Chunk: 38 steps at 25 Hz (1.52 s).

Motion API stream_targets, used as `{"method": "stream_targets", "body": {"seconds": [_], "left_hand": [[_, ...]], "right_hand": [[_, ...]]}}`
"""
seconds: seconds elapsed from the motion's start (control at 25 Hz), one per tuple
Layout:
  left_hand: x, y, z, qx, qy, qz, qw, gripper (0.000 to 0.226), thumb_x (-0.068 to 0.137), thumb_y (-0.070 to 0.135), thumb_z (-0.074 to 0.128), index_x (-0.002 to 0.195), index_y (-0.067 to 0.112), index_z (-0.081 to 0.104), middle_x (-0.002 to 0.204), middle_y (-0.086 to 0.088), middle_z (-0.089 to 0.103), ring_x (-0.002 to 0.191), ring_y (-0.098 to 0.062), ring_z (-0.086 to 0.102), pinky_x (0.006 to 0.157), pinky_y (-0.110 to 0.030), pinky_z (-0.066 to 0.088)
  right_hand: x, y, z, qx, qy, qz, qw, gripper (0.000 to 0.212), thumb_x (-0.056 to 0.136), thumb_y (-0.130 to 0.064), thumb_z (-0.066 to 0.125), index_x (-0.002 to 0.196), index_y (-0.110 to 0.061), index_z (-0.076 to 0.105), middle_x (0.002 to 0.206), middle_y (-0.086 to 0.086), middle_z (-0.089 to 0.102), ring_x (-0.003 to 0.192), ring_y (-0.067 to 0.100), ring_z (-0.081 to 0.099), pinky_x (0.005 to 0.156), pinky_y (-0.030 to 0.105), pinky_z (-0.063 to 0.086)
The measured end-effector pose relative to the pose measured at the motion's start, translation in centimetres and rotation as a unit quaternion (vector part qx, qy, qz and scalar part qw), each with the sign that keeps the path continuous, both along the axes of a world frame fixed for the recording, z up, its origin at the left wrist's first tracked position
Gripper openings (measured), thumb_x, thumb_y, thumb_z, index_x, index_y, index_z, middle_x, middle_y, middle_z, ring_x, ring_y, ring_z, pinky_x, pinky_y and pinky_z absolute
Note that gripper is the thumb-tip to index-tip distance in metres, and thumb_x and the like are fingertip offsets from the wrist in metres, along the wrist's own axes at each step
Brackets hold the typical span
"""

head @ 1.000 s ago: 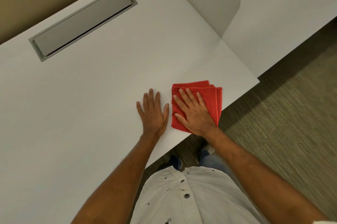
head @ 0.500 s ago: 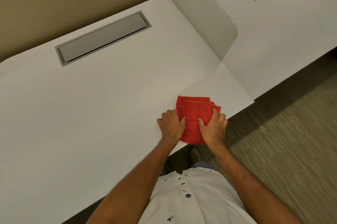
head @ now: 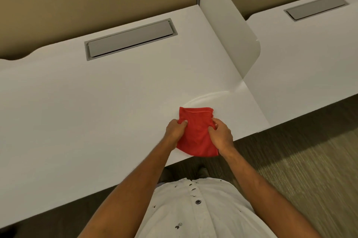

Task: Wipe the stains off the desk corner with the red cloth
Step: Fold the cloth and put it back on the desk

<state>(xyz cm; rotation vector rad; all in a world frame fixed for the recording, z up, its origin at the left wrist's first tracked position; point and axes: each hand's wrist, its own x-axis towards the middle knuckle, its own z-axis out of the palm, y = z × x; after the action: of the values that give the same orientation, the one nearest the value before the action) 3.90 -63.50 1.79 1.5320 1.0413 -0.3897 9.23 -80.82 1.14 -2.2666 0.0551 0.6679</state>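
Observation:
The red cloth (head: 196,131) hangs between both hands just above the front edge of the white desk (head: 116,92), near its right corner (head: 263,123). My left hand (head: 175,129) pinches the cloth's left side and my right hand (head: 220,136) grips its right side. The cloth's lower part droops past the desk edge. A faint curved smear (head: 205,96) shows on the desk surface just beyond the cloth. No distinct stains are visible on the corner.
A white divider panel (head: 228,28) stands along the desk's right side, with a neighbouring desk (head: 310,63) beyond it. A grey cable hatch (head: 129,39) is set into the desk's back. Carpeted floor (head: 300,160) lies to the right.
My right hand lay flat on the folded cloth and my left flat on the desk; now both hands have taken hold of the cloth's sides and lifted it. The camera has pulled back.

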Motion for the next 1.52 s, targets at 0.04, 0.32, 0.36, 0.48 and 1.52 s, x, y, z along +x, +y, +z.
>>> {"method": "stream_targets", "body": {"seconds": [0.04, 0.32, 0.36, 0.48, 1.52], "left_hand": [[-0.2, 0.2, 0.0, -0.016, 0.004, 0.021, 1.000, 0.045, 0.106, 0.040, 0.052, 0.136, 0.008, 0.056, 0.128, -0.005, 0.064, 0.105, -0.020, 0.060, 0.091, -0.037, 0.047], [-2.0, 3.8, 2.1, 0.035, -0.104, 0.157, 0.981, 0.023, 0.107, 0.033, 0.050, 0.119, 0.018, 0.062, 0.122, -0.006, 0.069, 0.105, -0.022, 0.066, 0.093, -0.041, 0.057], [-2.4, 4.9, 2.6, 0.058, -0.116, 0.171, 0.977, 0.019, 0.106, 0.032, 0.050, 0.115, 0.020, 0.061, 0.120, -0.006, 0.069, 0.106, -0.023, 0.067, 0.095, -0.044, 0.057], [-3.7, 9.5, 3.8, 0.109, -0.148, 0.200, 0.962, 0.016, 0.105, 0.031, 0.052, 0.109, 0.020, 0.063, 0.110, -0.001, 0.070, 0.106, -0.026, 0.068, 0.094, -0.045, 0.058], [-11.4, 66.1, 3.4, 0.213, -0.149, 0.240, 0.935, 0.038, 0.109, 0.039, 0.045, 0.136, 0.015, 0.057, 0.135, -0.009, 0.066, 0.119, -0.031, 0.065, 0.107, -0.053, 0.055]], "right_hand": [[0.3, 0.2, 0.4, 0.008, 0.007, 0.004, 1.000, 0.047, 0.104, -0.030, 0.052, 0.151, -0.027, 0.050, 0.143, 0.006, 0.063, 0.122, 0.026, 0.063, 0.105, 0.043, 0.053], [2.7, 5.1, 3.4, 0.106, 0.001, 0.059, 0.993, 0.041, 0.105, -0.033, 0.056, 0.145, -0.025, 0.055, 0.137, 0.003, 0.066, 0.114, 0.023, 0.065, 0.098, 0.041, 0.057], [3.0, 6.4, 3.9, 0.128, 0.003, 0.070, 0.989, 0.041, 0.104, -0.031, 0.058, 0.144, -0.024, 0.056, 0.136, 0.003, 0.066, 0.113, 0.021, 0.065, 0.094, 0.037, 0.056], [3.6, 11.4, 5.2, 0.168, -0.001, 0.103, 0.980, 0.040, 0.102, -0.025, 0.063, 0.142, -0.023, 0.059, 0.131, 0.001, 0.066, 0.114, 0.020, 0.065, 0.093, 0.033, 0.054], [-2.2, 69.4, 5.2, 0.090, -0.185, 0.320, 0.925, 0.045, 0.105, -0.009, 0.048, 0.146, -0.028, 0.054, 0.147, 0.000, 0.060, 0.132, 0.024, 0.059, 0.111, 0.041, 0.049]]}}
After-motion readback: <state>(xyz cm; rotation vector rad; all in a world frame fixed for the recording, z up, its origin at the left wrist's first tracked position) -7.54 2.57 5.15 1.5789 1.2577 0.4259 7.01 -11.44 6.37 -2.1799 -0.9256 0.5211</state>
